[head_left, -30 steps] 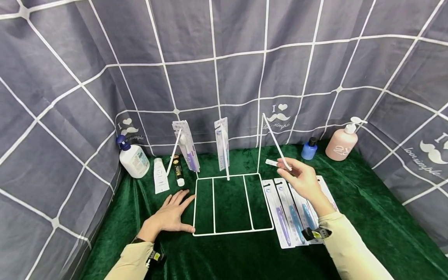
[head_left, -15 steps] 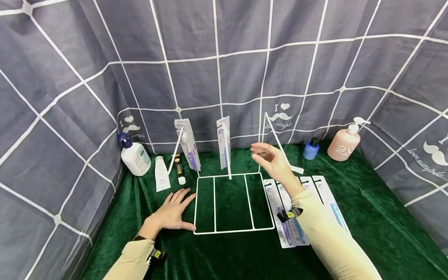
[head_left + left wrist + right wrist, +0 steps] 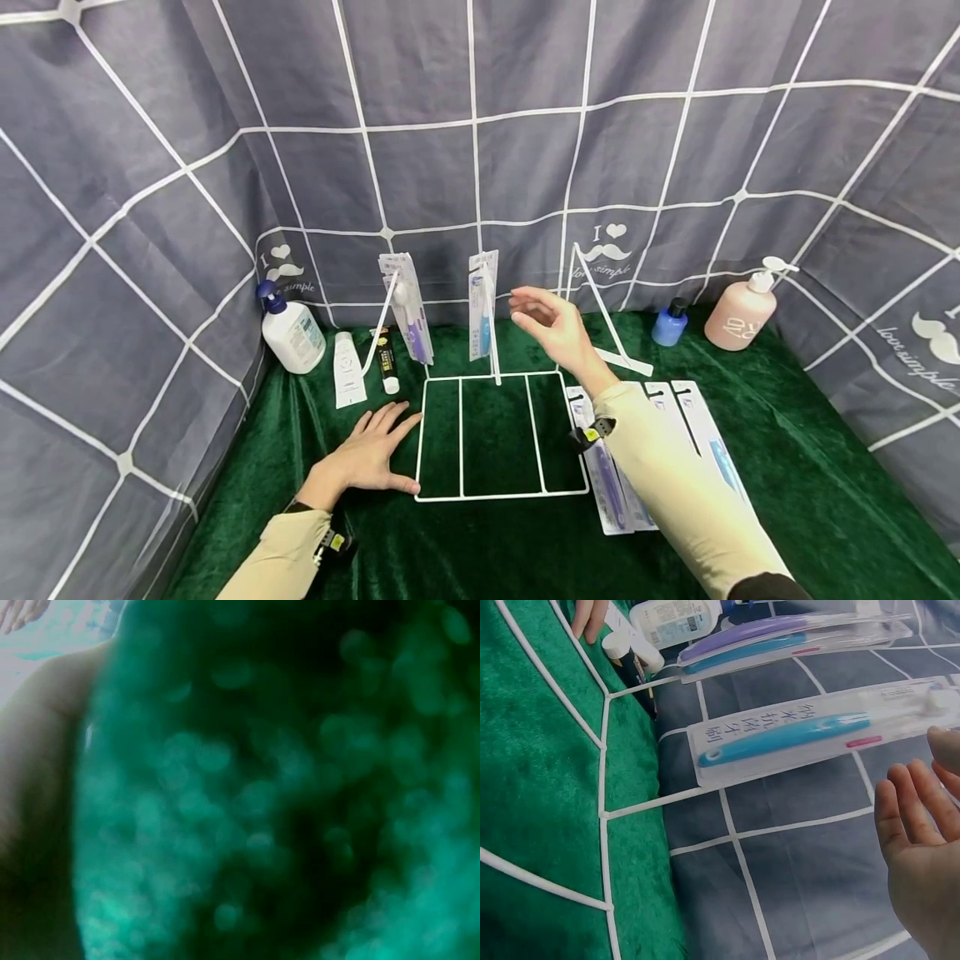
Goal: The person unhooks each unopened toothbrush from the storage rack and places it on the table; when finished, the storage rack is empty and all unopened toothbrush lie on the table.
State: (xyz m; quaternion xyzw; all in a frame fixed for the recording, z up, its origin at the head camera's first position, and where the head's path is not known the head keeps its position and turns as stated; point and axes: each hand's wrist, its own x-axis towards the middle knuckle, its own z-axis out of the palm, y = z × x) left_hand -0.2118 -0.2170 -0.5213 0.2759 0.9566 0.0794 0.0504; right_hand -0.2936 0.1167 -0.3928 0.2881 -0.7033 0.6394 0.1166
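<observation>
My left hand (image 3: 370, 454) lies spread on the green cloth, its thumb at the front left corner of a white wire rack (image 3: 502, 497). My right hand (image 3: 553, 329) is raised and empty, fingers loosely bent, just right of the rack's middle hook. From that hook hangs a blue packaged toothbrush (image 3: 477, 308); in the right wrist view the toothbrush pack (image 3: 787, 735) is just left of my fingertips. Purple and blue packaged toothbrushes (image 3: 742, 637) hang on the left hook, the purple pack (image 3: 408, 312) in front. The right hook (image 3: 600, 300) carries a white strip (image 3: 626, 361) at its end.
Several packaged toothbrushes (image 3: 708, 433) lie in a row right of the rack, partly under my right sleeve. At left stand a white pump bottle (image 3: 294, 337), a white tube (image 3: 348, 371) and a black tube (image 3: 386, 362). A blue bottle (image 3: 670, 323) and pink pump bottle (image 3: 741, 310) stand back right.
My right hand has let go of the white strip at the right hook's end and moved left toward the middle hook. The left hand stays in place.
</observation>
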